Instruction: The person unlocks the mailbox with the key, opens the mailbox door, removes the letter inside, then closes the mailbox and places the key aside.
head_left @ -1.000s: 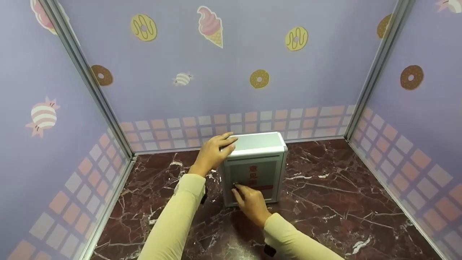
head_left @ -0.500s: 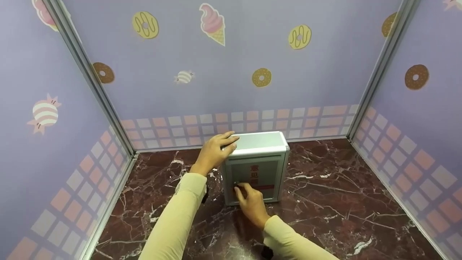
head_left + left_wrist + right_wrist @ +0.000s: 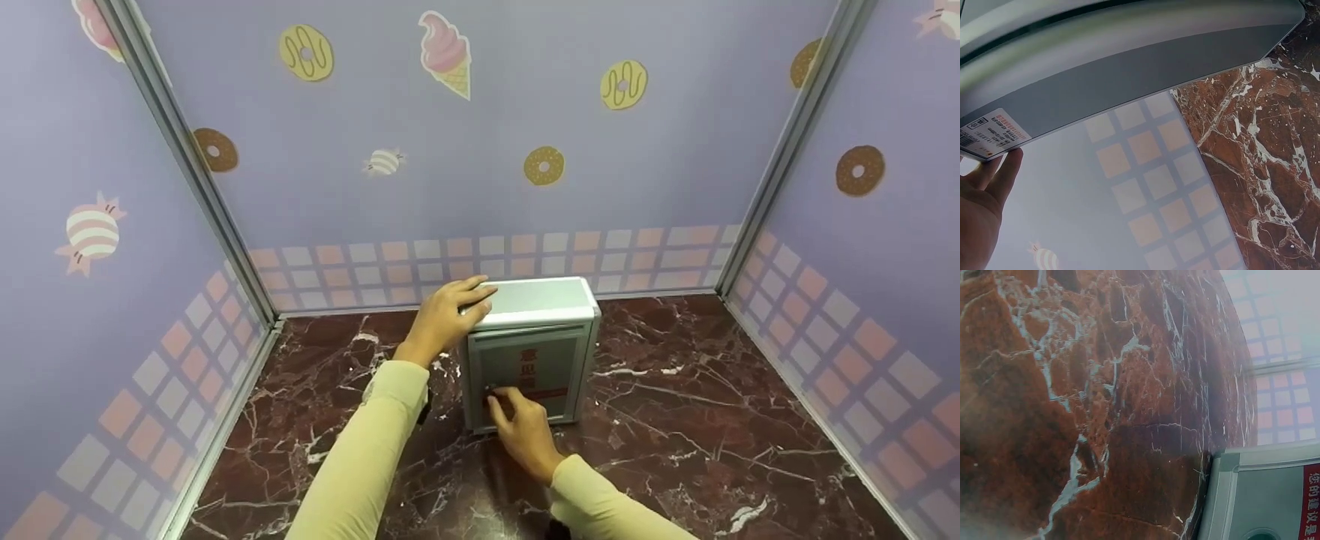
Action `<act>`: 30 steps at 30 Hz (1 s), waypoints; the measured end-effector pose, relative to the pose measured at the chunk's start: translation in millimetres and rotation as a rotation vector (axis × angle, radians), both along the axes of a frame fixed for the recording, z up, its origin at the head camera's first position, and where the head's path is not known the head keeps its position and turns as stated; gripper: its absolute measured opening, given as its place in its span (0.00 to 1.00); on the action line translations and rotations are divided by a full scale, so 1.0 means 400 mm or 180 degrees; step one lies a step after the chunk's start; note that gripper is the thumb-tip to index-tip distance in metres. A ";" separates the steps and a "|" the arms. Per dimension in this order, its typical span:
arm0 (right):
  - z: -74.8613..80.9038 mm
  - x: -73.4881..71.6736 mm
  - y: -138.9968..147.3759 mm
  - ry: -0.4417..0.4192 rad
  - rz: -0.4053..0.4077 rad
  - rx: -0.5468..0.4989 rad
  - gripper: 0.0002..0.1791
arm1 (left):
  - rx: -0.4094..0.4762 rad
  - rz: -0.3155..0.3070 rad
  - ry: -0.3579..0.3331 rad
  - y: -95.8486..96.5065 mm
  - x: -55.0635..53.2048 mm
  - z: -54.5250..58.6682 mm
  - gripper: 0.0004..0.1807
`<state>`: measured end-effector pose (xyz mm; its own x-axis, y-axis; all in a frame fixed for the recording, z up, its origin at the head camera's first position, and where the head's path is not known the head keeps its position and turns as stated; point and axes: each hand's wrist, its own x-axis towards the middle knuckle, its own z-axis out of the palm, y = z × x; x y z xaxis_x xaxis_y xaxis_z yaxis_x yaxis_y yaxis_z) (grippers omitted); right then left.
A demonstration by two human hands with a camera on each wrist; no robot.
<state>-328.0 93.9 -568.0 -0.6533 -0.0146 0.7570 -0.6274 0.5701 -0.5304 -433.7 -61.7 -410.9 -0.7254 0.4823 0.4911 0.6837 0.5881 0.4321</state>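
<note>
An upright silver-framed suggestion box (image 3: 536,300) has a grey front door (image 3: 495,360) with red Chinese characters. Across its top left corner lies my left hand (image 3: 442,319), fingers fairly straight. In the left wrist view the fingers (image 3: 1008,174) touch the box's edge beside a white printed label (image 3: 996,132). Low on the door's left side, my right hand (image 3: 525,427) pinches a small metal piece (image 3: 490,389) at the lock, mostly hidden by the fingertips. The door's top edge slants, its left side standing slightly out from the frame. In the right wrist view the box's corner (image 3: 1224,489) shows, without the hand.
The box stands on a dark red marbled tabletop (image 3: 675,420) with white veins. Lilac panels with sweets and pastel squares rise behind (image 3: 487,195) and on both sides, joined by metal posts (image 3: 780,157).
The door's left side has come slightly out from the frame, with the right hand pinching at the lock. The left hand stays on the box's top left corner.
</note>
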 end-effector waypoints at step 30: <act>0.026 0.140 0.125 0.0002 0.0982 -0.0175 0.09 | 0.0065 -0.0038 -0.0052 0.003 -0.007 -0.002 0.20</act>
<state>-271.8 143.9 -557.7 -0.6240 -0.1711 0.7625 -0.7666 0.3232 -0.5548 -436.3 -60.3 -411.8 -0.7277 0.4809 0.4891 0.6833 0.5709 0.4552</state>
